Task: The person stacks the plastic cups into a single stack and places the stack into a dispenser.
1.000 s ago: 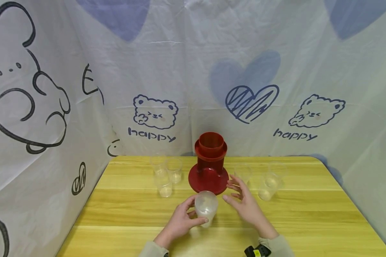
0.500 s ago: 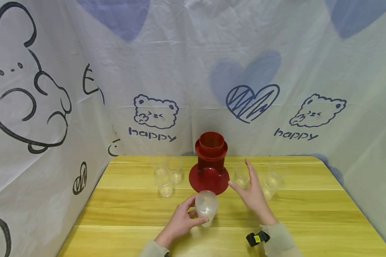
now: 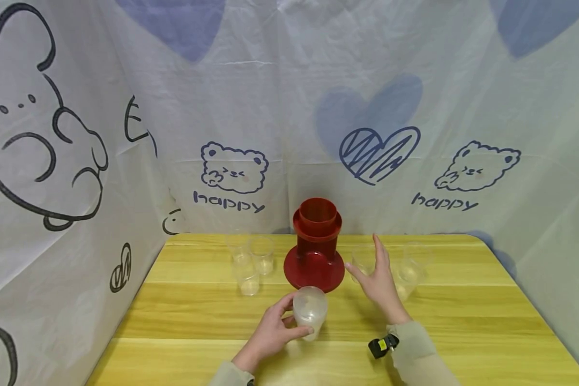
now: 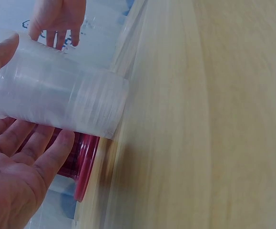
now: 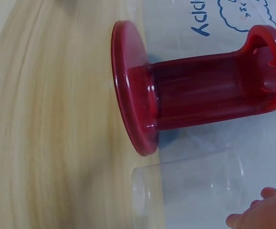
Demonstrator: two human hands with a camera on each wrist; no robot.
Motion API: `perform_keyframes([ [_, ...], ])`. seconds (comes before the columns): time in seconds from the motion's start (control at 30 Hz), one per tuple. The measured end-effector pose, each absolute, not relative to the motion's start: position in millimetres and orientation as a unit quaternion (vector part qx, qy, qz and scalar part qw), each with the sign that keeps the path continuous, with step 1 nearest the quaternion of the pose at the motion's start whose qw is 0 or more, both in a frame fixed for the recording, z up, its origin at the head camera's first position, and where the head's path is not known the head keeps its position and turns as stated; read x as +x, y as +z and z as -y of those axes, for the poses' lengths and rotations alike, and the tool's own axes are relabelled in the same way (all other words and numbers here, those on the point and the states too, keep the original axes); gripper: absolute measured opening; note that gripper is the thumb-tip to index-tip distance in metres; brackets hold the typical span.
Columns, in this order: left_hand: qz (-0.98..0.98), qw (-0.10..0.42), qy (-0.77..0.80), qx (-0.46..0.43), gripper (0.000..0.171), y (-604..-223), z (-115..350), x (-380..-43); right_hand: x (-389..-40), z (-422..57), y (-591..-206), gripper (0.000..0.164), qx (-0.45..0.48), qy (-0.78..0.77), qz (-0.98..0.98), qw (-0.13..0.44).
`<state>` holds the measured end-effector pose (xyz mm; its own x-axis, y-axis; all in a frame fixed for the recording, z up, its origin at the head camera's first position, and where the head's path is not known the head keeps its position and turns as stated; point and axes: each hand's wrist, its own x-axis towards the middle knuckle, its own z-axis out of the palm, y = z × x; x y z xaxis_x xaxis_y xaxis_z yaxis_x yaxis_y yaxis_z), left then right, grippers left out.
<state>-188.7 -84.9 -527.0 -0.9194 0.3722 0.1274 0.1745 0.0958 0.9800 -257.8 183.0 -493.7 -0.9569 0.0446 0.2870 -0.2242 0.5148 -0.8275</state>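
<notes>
My left hand point(image 3: 272, 329) holds a stack of nested clear plastic cups point(image 3: 311, 311) upright at the near middle of the table. Thumb and fingers lie on opposite sides of the stack point(image 4: 56, 86) in the left wrist view. With fingers spread, my right hand point(image 3: 382, 281) is beside a single clear plastic cup point(image 3: 362, 261), which stands right of the red cup holder point(image 3: 317, 241). Seen from the right wrist, that cup point(image 5: 190, 188) stands upright beside the holder's round base point(image 5: 130, 88), and the fingertips point(image 5: 233, 220) are near its rim.
Several clear cups point(image 3: 249, 281) stand in a cluster left of the red holder. More clear cups point(image 3: 408, 272) are at the right, partly behind my right hand. A printed cloth point(image 3: 280, 107) hangs along the back edge of the wooden table point(image 3: 183, 321).
My right hand has moved from near the holder's base to the right and forward, its fingers spreading beside the single cup. The left hand and its cup stack have stayed in place.
</notes>
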Motion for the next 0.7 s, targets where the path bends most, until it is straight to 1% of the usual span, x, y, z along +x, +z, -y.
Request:
perform_keyframes([
  [0.23,-0.734,0.077,0.649,0.186,0.07,-527,85,-189,-266,-183,-501,0.099,0.022,0.493,0.859,0.135],
  [0.4,-0.735,0.077,0.648,0.186,0.07,-528,85,-189,-271,-183,-505,0.1,-0.006,0.5,0.857,0.123],
  [0.7,-0.733,0.079,0.648,0.189,0.07,-527,86,-189,-274,-184,-510,0.097,-0.032,0.523,0.846,0.098],
])
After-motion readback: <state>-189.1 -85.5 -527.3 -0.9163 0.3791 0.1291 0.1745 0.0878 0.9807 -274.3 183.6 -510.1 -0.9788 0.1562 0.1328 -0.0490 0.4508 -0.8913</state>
